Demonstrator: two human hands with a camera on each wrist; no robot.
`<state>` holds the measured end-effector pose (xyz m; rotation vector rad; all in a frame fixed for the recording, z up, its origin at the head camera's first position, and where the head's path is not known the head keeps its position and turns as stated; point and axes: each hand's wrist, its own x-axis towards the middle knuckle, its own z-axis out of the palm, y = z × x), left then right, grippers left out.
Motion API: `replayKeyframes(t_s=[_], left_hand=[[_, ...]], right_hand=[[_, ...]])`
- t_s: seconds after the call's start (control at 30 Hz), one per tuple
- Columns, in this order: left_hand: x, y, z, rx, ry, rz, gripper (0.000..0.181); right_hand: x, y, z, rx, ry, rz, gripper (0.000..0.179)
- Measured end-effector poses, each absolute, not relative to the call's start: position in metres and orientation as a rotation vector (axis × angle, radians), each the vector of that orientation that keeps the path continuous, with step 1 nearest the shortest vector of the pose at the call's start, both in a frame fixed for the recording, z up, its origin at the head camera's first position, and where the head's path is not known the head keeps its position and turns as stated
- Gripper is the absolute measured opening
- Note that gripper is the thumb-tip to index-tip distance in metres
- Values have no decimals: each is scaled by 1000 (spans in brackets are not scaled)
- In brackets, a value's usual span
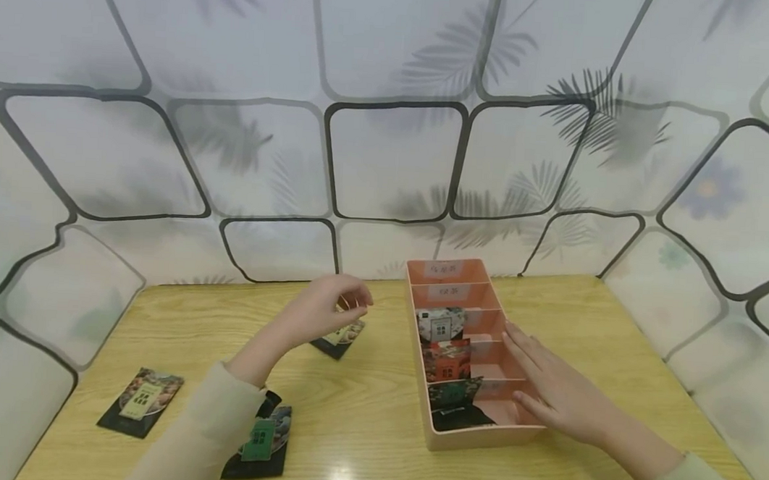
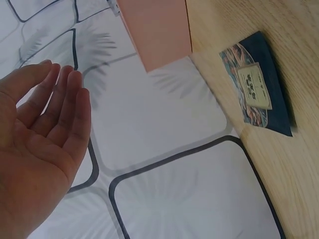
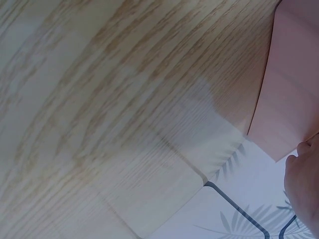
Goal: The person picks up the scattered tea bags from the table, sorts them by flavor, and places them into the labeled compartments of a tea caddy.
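Observation:
My left hand, fingers loosely bent and holding nothing, hovers above a dark packet with a pale yellow label; the hand hides part of it. In the left wrist view the palm is bare, apart from a packet on the table. My right hand rests along the right rim of a pink divided box, fingers fairly straight. Inside the box, one compartment holds a white-and-grey packet, another a red packet, and the nearest a green-and-black packet.
On the wooden table, a yellow-labelled packet lies at the left. A green-labelled packet lies near the front, partly covered by my left sleeve. Patterned fabric stands behind and at both sides.

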<state>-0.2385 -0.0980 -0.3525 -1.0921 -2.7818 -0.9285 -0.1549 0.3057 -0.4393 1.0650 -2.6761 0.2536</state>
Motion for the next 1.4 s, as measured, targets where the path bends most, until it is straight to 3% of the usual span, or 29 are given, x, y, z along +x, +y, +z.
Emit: replayKeyframes(t_s=[1.0, 1.4], left_hand=[[-190, -198, -367, -883, -2930, -952, 8], [-180, -220, -404, -811, -3027, -1085, 12]], right_hand=[[-154, 305, -437, 1067, -2682, 191, 79], [-153, 306, -436, 1068, -2683, 188, 80]])
